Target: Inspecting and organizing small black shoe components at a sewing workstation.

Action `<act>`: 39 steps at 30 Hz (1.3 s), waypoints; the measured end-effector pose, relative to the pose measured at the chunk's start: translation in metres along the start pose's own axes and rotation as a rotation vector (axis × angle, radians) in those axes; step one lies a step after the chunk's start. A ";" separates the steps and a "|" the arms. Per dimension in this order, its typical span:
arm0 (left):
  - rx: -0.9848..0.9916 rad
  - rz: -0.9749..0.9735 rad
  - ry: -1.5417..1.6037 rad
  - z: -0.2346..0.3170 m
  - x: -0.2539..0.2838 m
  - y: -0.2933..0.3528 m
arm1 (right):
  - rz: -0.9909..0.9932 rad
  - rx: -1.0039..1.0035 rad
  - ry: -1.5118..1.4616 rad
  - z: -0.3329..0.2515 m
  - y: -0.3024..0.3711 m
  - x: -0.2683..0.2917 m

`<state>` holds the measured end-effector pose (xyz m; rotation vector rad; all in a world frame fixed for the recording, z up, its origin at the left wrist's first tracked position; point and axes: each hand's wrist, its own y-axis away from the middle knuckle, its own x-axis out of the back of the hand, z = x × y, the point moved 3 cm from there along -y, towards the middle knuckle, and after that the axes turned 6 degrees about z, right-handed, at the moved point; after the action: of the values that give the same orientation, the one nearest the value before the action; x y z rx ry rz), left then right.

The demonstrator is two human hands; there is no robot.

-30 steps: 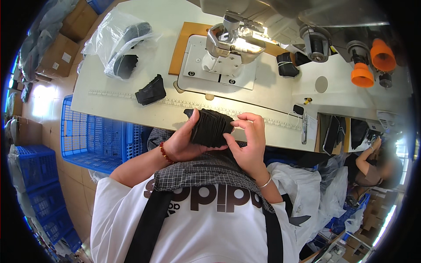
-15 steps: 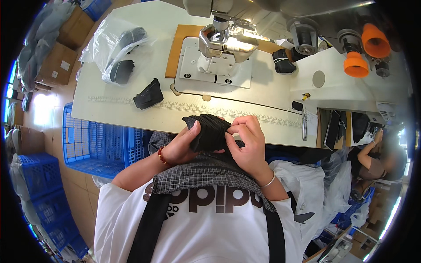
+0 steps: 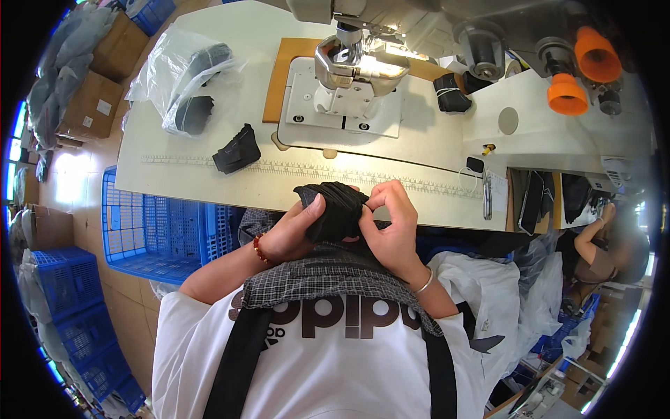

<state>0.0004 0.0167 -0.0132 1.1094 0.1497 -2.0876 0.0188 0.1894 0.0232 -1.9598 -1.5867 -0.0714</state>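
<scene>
A pale surface stretches before me, its near edge crossing above my lap. At its far middle stands a sewing machine with a shiny metal head, its light on, beside a brown board. A printed ruler runs along the surface near my edge. A small black bundle lies across the ruler to the left; beyond it, a clear plastic bag holds dark pieces. Right of the machine sits a tied black bundle, and orange cones hang at the upper right.

Below the surface, to my left, a blue crate stands above the tiled floor. More blue crates and cardboard boxes line the far left. White plastic sheeting is heaped to my right, and another person sits at the far right, blurred.

Both my forearms reach up and inward, elbows out, over my checked apron. A thick stack of black pieces is between my hands, at the near edge of the surface. My left hand cups it from the left, thumb pressed along its side. My right hand pinches its right edge between thumb and forefinger, the other fingers curled.
</scene>
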 end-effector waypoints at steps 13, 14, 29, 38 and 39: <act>0.106 0.085 0.144 -0.004 0.002 -0.003 | 0.020 0.011 -0.053 0.008 0.002 -0.004; 0.141 0.084 0.231 -0.004 0.000 -0.004 | 0.019 0.011 -0.055 0.005 0.001 -0.005; -0.264 0.033 -0.380 0.004 0.000 0.001 | -0.020 -0.010 -0.009 0.000 0.008 -0.005; -0.079 0.075 -0.147 -0.003 -0.001 0.000 | -0.161 -0.147 -0.082 0.009 0.013 -0.003; -0.022 0.057 -0.015 -0.008 0.004 -0.001 | -0.163 -0.148 -0.083 0.008 0.013 -0.004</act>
<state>0.0038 0.0186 -0.0218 1.0729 0.1319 -2.0385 0.0272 0.1881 0.0098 -1.9621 -1.8398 -0.1802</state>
